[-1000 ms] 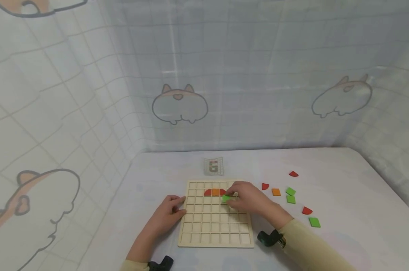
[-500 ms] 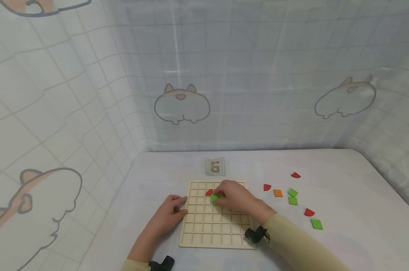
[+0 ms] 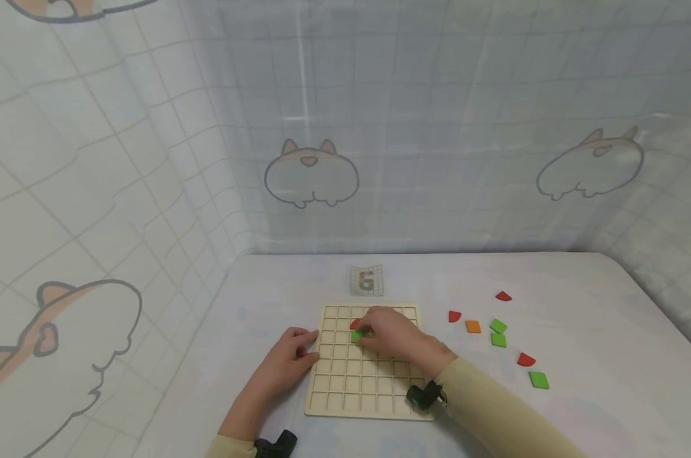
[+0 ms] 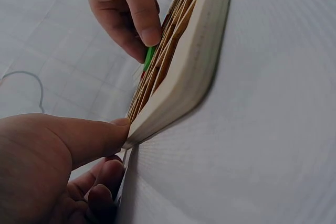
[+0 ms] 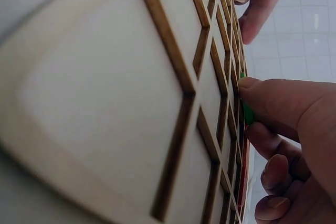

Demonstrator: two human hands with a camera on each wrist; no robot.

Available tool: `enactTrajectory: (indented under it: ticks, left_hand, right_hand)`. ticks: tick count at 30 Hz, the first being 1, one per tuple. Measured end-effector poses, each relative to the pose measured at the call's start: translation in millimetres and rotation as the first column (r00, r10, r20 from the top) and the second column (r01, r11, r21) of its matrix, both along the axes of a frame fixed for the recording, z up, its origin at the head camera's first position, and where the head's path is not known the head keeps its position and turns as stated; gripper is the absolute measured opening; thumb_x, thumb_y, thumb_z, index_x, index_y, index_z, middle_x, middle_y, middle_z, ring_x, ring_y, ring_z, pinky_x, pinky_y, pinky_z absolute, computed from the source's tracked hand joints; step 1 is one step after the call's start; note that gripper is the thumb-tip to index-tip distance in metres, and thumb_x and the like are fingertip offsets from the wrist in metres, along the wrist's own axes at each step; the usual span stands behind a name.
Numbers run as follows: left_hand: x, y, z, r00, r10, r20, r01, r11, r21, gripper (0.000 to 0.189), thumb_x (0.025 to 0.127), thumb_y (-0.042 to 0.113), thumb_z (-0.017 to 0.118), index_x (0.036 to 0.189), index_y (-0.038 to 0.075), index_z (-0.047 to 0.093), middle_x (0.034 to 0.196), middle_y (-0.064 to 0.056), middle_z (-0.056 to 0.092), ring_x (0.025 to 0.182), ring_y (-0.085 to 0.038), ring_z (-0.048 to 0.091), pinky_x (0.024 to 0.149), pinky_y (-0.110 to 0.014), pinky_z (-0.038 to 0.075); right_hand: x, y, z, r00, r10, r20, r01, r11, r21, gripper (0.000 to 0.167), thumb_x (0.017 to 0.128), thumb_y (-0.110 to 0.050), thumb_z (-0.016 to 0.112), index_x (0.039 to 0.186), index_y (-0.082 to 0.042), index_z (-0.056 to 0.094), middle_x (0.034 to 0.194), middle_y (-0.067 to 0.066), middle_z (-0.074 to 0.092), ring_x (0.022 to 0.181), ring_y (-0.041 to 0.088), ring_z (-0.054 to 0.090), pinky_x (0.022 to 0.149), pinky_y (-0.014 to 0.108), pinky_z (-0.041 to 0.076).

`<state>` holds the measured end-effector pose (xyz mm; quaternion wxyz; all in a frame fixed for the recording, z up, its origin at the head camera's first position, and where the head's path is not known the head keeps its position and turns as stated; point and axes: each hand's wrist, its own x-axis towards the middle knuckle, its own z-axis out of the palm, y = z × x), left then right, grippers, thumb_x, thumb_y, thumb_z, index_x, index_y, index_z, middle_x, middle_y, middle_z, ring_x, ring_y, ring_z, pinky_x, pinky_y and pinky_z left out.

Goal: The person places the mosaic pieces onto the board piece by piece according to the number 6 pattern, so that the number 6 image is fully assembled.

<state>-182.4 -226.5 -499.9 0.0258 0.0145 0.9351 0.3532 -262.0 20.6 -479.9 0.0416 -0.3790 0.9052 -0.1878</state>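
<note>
My right hand [image 3: 392,332] pinches a green square tile [image 3: 355,336] between thumb and fingers, low over the pale gridded board [image 3: 345,385]. In the right wrist view the green tile [image 5: 247,110] is at the grid's surface; whether it sits fully in a cell is hidden. A red quarter-round tile [image 3: 355,324] lies in the cell just behind it. My left hand [image 3: 285,366] rests against the board's left edge, thumb and index finger apart. The left wrist view has its thumb [image 4: 102,137] touching the board's rim, with the other fingers loosely bent.
Right of the board lie an orange square tile [image 3: 473,326], several loose green squares, including one nearer square [image 3: 539,380], and red quarter-rounds, one farthest back [image 3: 503,296]. A small patterned card [image 3: 367,280] lies behind the board. Patterned curtains [image 3: 437,191] surround the table.
My right hand has carried the green tile leftward across the board to below the left red tile, now covering the orange tile in that row. The left hand stays at the board's edge.
</note>
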Motion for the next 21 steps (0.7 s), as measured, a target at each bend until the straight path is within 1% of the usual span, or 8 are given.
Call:
enactTrajectory:
  ticks: [5, 11, 16, 18, 21]
  left_hand:
    - [-0.7, -1.3, -1.5, 1.000, -0.010, -0.011, 0.010, 1.000, -0.006, 0.051, 0.092, 0.019, 0.072, 0.140, 0.009, 0.057, 0.116, 0.000, 0.050, 0.087, -0.013, 0.048, 0.072, -0.032, 0.042]
    - [-1.6, -1.2, -2.1, 1.000, -0.007, -0.008, 0.007, 1.000, -0.005, 0.052, 0.092, 0.019, 0.072, 0.140, 0.009, 0.057, 0.115, 0.000, 0.050, 0.087, -0.014, 0.048, 0.072, -0.032, 0.042]
    - [-1.2, 0.1, -1.3, 1.000, -0.002, -0.016, 0.002, 1.000, -0.010, 0.051, 0.091, 0.018, 0.072, 0.140, 0.009, 0.058, 0.115, 0.000, 0.050, 0.087, -0.014, 0.048, 0.072, -0.032, 0.042]
    - [-0.9, 0.5, -1.0, 1.000, 0.001, -0.018, -0.001, 1.000, -0.014, 0.051, 0.091, 0.018, 0.072, 0.139, 0.009, 0.058, 0.115, 0.000, 0.051, 0.087, -0.014, 0.048, 0.072, -0.032, 0.042]
    - [-0.2, 1.0, -1.1, 1.000, 0.006, -0.018, -0.006, 1.000, -0.018, 0.051, 0.091, 0.018, 0.072, 0.139, 0.009, 0.058, 0.116, -0.001, 0.051, 0.087, -0.014, 0.048, 0.073, -0.032, 0.042]
  right_hand:
    - [0.5, -1.8, 1.3, 1.000, 0.018, -0.001, -0.018, 1.000, -0.003, 0.011, 0.090, -0.031, 0.075, 0.092, -0.021, 0.075, 0.083, -0.012, 0.057, 0.077, 0.008, 0.053, 0.069, 0.026, 0.045]
    - [1.2, -1.9, 2.1, 1.000, 0.017, -0.007, -0.017, 1.000, -0.003, 0.013, 0.089, -0.030, 0.075, 0.096, -0.019, 0.076, 0.086, -0.010, 0.060, 0.079, 0.009, 0.055, 0.071, 0.027, 0.046]
    - [1.4, 0.7, 2.2, 1.000, 0.004, 0.014, -0.004, 1.000, -0.006, 0.011, 0.088, -0.030, 0.077, 0.094, -0.020, 0.075, 0.081, -0.012, 0.056, 0.075, 0.009, 0.052, 0.068, 0.026, 0.044]
    - [1.4, 2.4, 2.2, 1.000, -0.001, 0.026, 0.002, 1.000, -0.013, 0.012, 0.088, -0.030, 0.077, 0.095, -0.021, 0.076, 0.081, -0.013, 0.055, 0.075, 0.009, 0.051, 0.067, 0.026, 0.044]
    - [2.6, 6.2, 2.5, 0.999, -0.009, 0.044, 0.011, 0.999, -0.035, 0.017, 0.088, -0.028, 0.077, 0.103, -0.021, 0.077, 0.084, -0.013, 0.058, 0.078, 0.009, 0.053, 0.070, 0.026, 0.044]
